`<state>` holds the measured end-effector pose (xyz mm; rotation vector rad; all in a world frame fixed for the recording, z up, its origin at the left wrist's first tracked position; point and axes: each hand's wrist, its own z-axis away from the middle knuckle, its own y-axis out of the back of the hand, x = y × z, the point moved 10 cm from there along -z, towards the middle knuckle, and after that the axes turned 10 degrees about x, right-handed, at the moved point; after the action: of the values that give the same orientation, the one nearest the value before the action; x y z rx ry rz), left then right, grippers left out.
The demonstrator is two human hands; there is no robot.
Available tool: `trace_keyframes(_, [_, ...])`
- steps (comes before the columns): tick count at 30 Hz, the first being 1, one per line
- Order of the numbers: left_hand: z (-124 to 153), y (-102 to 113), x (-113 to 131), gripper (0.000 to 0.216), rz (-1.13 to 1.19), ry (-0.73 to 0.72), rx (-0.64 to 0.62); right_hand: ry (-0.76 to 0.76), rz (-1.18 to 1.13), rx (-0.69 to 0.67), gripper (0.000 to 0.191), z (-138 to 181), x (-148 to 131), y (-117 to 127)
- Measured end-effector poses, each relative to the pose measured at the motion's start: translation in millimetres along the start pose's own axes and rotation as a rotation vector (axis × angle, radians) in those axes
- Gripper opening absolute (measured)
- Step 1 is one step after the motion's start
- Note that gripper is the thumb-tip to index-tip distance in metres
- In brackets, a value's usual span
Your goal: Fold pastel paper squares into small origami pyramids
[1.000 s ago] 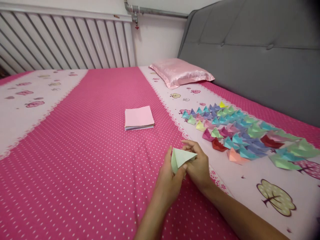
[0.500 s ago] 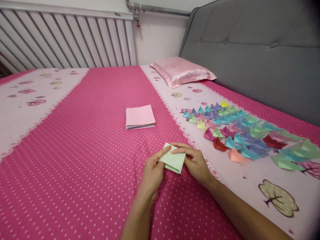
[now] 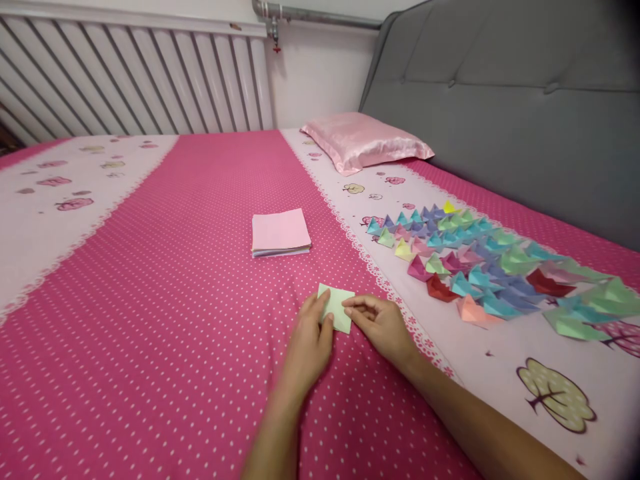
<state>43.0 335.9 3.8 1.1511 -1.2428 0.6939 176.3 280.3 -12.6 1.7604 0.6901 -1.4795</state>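
A small folded square of light green paper (image 3: 339,309) is between my two hands, just above or on the pink dotted bedspread. My left hand (image 3: 313,333) grips its left side, with the thumb on the upper face. At the right edge, my right hand (image 3: 383,327) pinches the paper between thumb and fingertips. Farther off, a stack of square paper sheets (image 3: 281,231) lies on the bed, a pink sheet on top. To the right stand rows of folded paper boats (image 3: 470,257) in blue, green, purple, pink, red and yellow.
A pink satin pillow (image 3: 367,141) rests at the far side of the bed, against a grey padded headboard (image 3: 510,100) along the right. Behind the bed are a white radiator (image 3: 150,77) and a pipe with a red valve (image 3: 277,49).
The green paper has turned and now looks flatter and smaller, with its lower layers no longer apart. My right hand's fingers have moved from its top to its right edge.
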Motion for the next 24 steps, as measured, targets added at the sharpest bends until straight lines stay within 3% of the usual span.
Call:
trace_keyframes(4, [0.8,-10.9,-3.2,0.047,-0.445,-0.212,0.003,0.089,0.227,0.042,0.026,2.0,-0.5,1.1])
trace_keyframes(8, [5.6,-18.5,-10.3,0.049,-0.647,-0.197,-0.036,0.386,0.571,0.045,0.037,9.8,-22.0,-5.9])
trace_keyframes(11, [9.2,-22.0,-10.8,0.051,-0.763,-0.186,-0.048,0.554,0.778,-0.05,0.046,17.4,-25.8,-22.1])
trace_keyframes(16, [11.3,-25.7,-13.8,0.053,-0.962,-0.162,-0.072,0.559,0.909,-0.3,0.061,20.9,-7.5,-42.7])
trace_keyframes(24, [10.6,-22.3,-7.8,0.054,-1.006,-0.198,0.038,0.496,0.975,-0.313,0.065,10.3,0.2,-45.6])
